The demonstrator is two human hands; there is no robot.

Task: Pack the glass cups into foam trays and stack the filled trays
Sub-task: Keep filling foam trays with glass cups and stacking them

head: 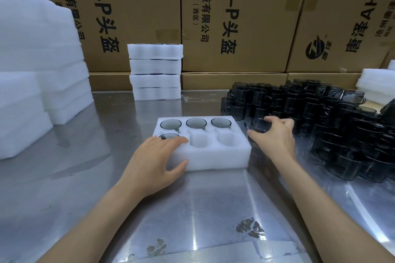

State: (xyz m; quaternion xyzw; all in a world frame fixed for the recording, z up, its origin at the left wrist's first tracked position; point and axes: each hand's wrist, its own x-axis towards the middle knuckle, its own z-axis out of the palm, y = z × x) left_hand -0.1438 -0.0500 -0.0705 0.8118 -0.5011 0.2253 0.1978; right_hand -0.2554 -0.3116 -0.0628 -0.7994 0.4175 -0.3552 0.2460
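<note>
A white foam tray [213,159] with six round pockets lies on the metal table in front of me. Its three far pockets each hold a dark glass cup [196,123], and a further cup [168,136] sits in the near left pocket. The near middle and near right pockets are bare. My left hand [156,160] rests on the tray's near left corner, fingers spread over that cup. My right hand [274,136] is just right of the tray, fingers curled around a dark glass cup [257,127]. A heap of dark glass cups [333,121] covers the table to the right.
A stack of filled foam trays [155,71] stands at the back centre. Tall piles of foam trays [40,66] fill the left side, and more foam [374,83] sits at the far right. Cardboard boxes [235,17] wall off the back. The steel table [192,209] stretches toward me.
</note>
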